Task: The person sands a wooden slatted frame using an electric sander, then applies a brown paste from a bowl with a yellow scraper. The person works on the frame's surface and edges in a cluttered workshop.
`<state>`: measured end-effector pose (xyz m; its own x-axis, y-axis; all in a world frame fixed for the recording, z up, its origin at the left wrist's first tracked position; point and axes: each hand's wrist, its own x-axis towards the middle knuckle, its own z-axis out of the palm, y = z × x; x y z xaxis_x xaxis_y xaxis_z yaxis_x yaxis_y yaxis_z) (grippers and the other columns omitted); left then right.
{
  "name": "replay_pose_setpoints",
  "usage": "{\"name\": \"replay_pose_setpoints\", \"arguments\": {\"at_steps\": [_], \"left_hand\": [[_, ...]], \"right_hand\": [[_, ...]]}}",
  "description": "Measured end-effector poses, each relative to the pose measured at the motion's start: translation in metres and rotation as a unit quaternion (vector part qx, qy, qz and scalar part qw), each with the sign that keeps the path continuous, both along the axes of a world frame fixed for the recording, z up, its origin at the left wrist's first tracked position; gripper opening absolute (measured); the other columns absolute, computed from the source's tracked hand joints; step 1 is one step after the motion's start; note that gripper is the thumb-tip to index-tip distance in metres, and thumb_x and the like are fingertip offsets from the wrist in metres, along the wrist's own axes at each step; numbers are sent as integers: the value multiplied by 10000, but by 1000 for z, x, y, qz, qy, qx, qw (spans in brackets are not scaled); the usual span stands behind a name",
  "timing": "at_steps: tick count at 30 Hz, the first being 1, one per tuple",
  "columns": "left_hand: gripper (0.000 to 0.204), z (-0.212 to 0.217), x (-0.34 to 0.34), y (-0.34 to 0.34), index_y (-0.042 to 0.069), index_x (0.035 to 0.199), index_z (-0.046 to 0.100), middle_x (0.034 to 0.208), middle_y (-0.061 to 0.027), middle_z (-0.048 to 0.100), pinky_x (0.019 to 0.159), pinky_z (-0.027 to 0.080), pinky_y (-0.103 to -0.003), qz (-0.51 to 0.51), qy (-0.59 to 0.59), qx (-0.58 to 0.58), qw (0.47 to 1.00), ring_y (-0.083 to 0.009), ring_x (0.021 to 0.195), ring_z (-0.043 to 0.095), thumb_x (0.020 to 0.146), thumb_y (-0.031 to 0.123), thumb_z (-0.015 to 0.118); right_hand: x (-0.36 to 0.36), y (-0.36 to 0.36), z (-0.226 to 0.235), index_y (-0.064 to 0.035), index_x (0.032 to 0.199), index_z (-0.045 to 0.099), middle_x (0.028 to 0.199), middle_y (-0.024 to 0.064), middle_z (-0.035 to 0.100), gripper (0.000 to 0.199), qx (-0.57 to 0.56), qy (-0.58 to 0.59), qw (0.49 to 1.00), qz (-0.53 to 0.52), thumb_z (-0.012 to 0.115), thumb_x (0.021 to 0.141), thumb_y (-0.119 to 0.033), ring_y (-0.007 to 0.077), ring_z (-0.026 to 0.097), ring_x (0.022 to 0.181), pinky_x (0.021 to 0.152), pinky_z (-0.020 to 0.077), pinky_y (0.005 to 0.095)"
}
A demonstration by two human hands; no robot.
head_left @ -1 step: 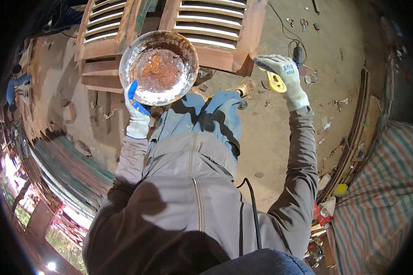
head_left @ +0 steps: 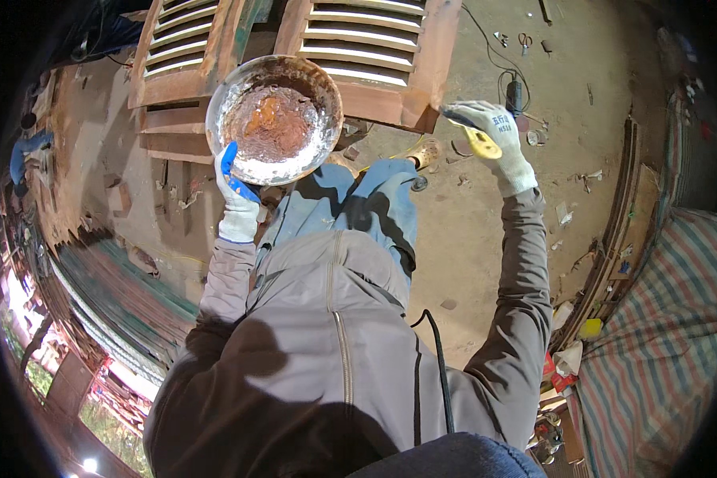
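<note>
My left hand (head_left: pixel 237 201), in a white glove with blue coating, grips the near rim of a round metal bowl (head_left: pixel 327 111). Reddish-brown paste (head_left: pixel 275 123) with an orange patch lies in the bowl, and whitish residue coats its inner wall. My right hand (head_left: pixel 494 131), gloved in white and dark grey, is closed around a yellow-handled putty knife (head_left: pixel 483 145). Its handle sticks out toward me, while the blade is hidden by the fingers. Those fingertips are at the near right corner of a brown wooden louvred shutter (head_left: pixel 366 99); whether they touch it I cannot tell.
A second louvred shutter (head_left: pixel 171 76) stands to the left. Scissors (head_left: pixel 525 41) and a dark corded power tool (head_left: pixel 514 95) lie on the floor beyond my right hand. Long boards (head_left: pixel 127 275) are stacked at left; a striped sheet (head_left: pixel 661 319) covers something at right. Another person (head_left: pixel 30 155) is far left.
The putty knife's handle has tilted slightly in my right hand, and that hand has shifted a little. My left hand and the bowl hold nearly still.
</note>
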<state>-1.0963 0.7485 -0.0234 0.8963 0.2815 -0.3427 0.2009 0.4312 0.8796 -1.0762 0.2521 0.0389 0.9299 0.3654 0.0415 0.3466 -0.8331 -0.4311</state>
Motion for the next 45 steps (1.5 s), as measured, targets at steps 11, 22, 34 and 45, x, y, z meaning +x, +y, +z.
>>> {"name": "replay_pose_setpoints", "arguments": {"at_steps": [11,22,34,45], "left_hand": [[534,16,26,-2,158,1421,568,1460,-119,573,1052,526,-559,-33,76,-34,996,-328,1303,593,942,391,600],[590,36,32,3,142,1441,546,1418,-106,604,1046,533,-535,-77,129,-115,982,-320,1256,624,924,415,626],[605,43,20,-54,114,1447,551,1425,-122,601,1098,487,-541,98,96,-164,977,-341,1293,587,917,398,617],[602,51,5,-132,185,1409,571,1417,-93,597,1010,535,-573,292,115,-171,934,-331,1282,593,876,449,662]], "right_hand": [[-36,-14,-143,-10,1405,559,1367,129,633,412,709,144,584,-369,623,1045,-201,255,633,1221,1071,527,474],[-18,11,-91,19,1453,505,1421,137,587,449,527,32,774,-349,580,1067,-198,251,622,1247,1047,558,464],[175,-18,-2,-175,1227,743,1196,37,756,267,260,-98,956,-97,692,965,-194,194,720,1051,929,544,313],[197,-5,6,-243,1210,730,1219,-12,742,307,-31,-70,988,131,662,912,-271,187,688,1153,963,499,369]]}}
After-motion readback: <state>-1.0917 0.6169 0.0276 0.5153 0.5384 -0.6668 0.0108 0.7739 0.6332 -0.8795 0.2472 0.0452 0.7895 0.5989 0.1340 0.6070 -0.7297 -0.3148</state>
